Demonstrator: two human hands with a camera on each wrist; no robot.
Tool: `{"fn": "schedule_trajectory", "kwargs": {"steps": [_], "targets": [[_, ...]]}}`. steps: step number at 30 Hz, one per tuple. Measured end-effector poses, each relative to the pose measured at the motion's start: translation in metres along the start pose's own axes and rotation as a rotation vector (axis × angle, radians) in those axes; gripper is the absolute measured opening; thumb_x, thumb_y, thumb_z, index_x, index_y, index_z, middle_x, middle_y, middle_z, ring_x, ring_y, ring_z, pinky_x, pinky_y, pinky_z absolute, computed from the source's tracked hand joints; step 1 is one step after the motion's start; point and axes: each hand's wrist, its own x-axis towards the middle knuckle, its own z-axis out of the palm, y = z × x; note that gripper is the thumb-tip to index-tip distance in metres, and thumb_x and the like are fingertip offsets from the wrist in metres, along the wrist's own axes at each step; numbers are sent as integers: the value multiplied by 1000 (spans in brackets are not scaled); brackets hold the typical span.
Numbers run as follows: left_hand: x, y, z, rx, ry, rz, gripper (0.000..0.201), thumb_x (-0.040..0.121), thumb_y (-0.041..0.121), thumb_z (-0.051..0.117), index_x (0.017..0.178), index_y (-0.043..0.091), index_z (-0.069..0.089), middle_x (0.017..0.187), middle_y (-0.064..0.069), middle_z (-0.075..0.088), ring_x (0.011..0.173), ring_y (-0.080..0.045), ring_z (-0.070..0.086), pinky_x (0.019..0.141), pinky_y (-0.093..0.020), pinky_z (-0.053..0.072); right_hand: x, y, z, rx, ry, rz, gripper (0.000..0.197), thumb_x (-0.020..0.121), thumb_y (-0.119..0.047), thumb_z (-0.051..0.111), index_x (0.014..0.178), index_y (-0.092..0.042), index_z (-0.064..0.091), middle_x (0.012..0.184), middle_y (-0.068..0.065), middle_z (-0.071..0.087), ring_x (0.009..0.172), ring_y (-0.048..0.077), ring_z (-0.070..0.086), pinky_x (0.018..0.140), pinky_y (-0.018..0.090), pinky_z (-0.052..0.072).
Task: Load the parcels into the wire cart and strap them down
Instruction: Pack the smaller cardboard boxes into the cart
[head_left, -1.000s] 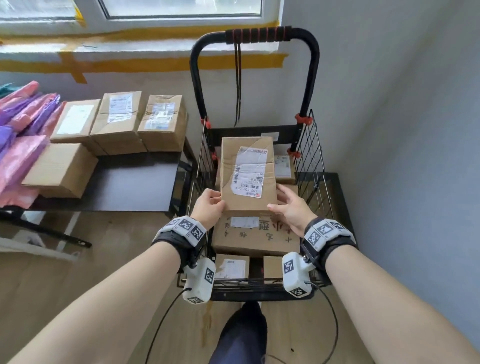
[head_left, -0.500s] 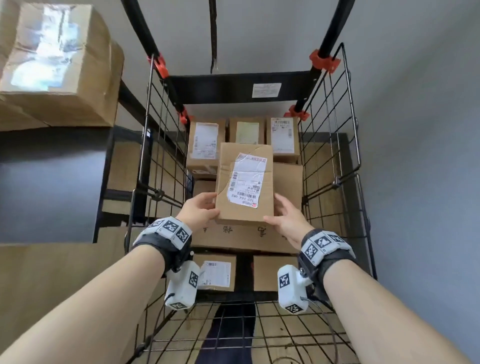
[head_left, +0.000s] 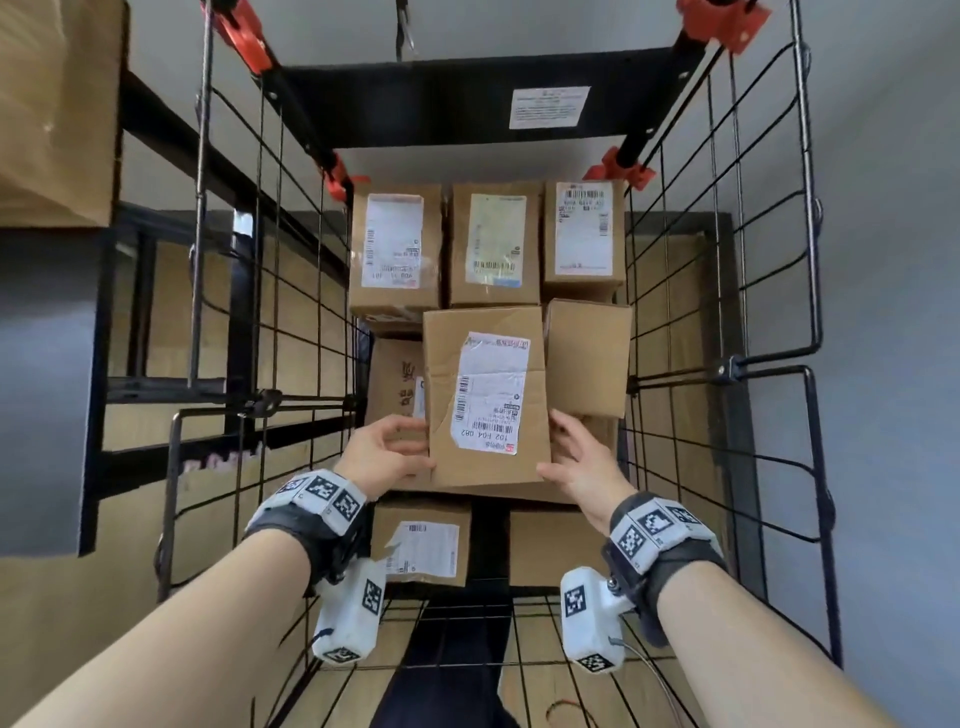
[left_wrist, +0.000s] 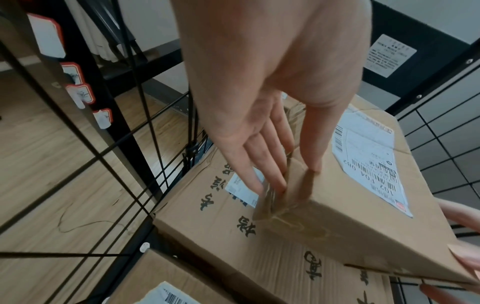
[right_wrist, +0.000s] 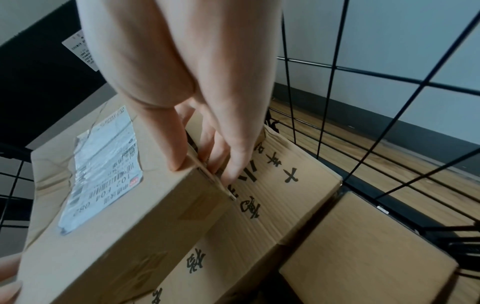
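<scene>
I hold a brown cardboard parcel (head_left: 488, 338) with a white shipping label inside the black wire cart (head_left: 717, 364). My left hand (head_left: 400, 447) pinches its near left edge, thumb on top, fingers along the side. My right hand (head_left: 561, 447) grips the near right edge the same way. In the left wrist view the left hand (left_wrist: 293, 176) holds the parcel (left_wrist: 350, 216) over a large box printed with black characters (left_wrist: 221, 222). The right wrist view shows my right hand (right_wrist: 205, 170) on the parcel (right_wrist: 124, 216), which sits tilted on or just above that printed box (right_wrist: 272, 185).
Three labelled parcels (head_left: 395, 244) (head_left: 493, 244) (head_left: 582, 228) line the cart's far end, a plain box (head_left: 587, 353) stands at the right, and two more boxes (head_left: 421, 540) (head_left: 556, 545) lie nearest me. A strap hook (head_left: 405, 31) hangs above. Another parcel (head_left: 57, 104) sits outside, upper left.
The parcel has come down from above the cart's rim to deep inside it, over the printed box. My head has leaned in closer. Both hands kept their hold.
</scene>
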Motion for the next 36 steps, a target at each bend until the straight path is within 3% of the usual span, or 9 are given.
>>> {"fn": "schedule_trajectory", "kwargs": {"steps": [2,5,10,15,20,23,28,33,36], "targets": [[1,-1,1,-3,-18,-23,44,75,-6,71,107,20,56,112,-12,67,102,-20,64,91,-42,53,1,1,1,-10,-2,14,77,83,14,58,145,-23,32,147,12,38,133,23,42,110,45,35],[6,1,5,32,-10,-27,51,78,-5,69,122,15,53,120,-11,63,109,-21,60,94,-38,50,7,1,2,-9,4,32,77,83,13,58,145,-23,32,147,9,40,132,22,43,109,43,37],[20,5,13,179,-57,18,74,77,-1,71,142,12,37,136,-5,53,124,-16,50,96,-23,41,16,3,5,-21,18,63,78,83,10,60,145,-27,32,150,11,35,136,22,37,111,46,34],[27,3,17,214,-89,26,81,79,-1,69,147,18,29,145,-3,43,133,-15,41,105,-29,35,24,2,4,-65,32,54,78,84,12,57,147,-25,29,153,10,30,141,21,28,112,38,28],[29,2,26,196,-140,39,84,81,-10,61,149,20,21,151,-2,33,140,-14,29,105,-25,31,29,-2,5,-88,31,74,83,84,17,53,149,-23,22,155,8,25,142,21,26,110,33,30],[28,0,28,236,-91,70,80,81,-6,63,148,17,25,150,-2,35,138,-14,33,102,-21,32,24,-8,6,-97,20,87,85,83,18,54,150,-21,20,155,9,24,142,23,27,109,33,32],[9,10,24,348,-62,119,69,85,9,64,146,20,33,146,-5,42,134,-19,39,106,-30,34,-1,-25,5,-211,59,67,79,82,14,59,148,-17,27,151,13,32,138,24,34,105,29,36],[-42,36,15,488,32,242,47,91,21,57,137,19,45,136,-6,51,120,-20,53,95,-29,42,-47,-59,14,-435,107,-39,63,87,-1,62,143,-13,37,143,11,44,127,21,47,77,13,43],[-84,45,5,606,119,305,36,92,26,52,128,20,54,127,-5,59,110,-20,58,88,-28,47,-87,-78,25,-636,141,-92,50,88,-10,61,136,-13,46,137,7,51,120,23,53,93,26,44]]}}
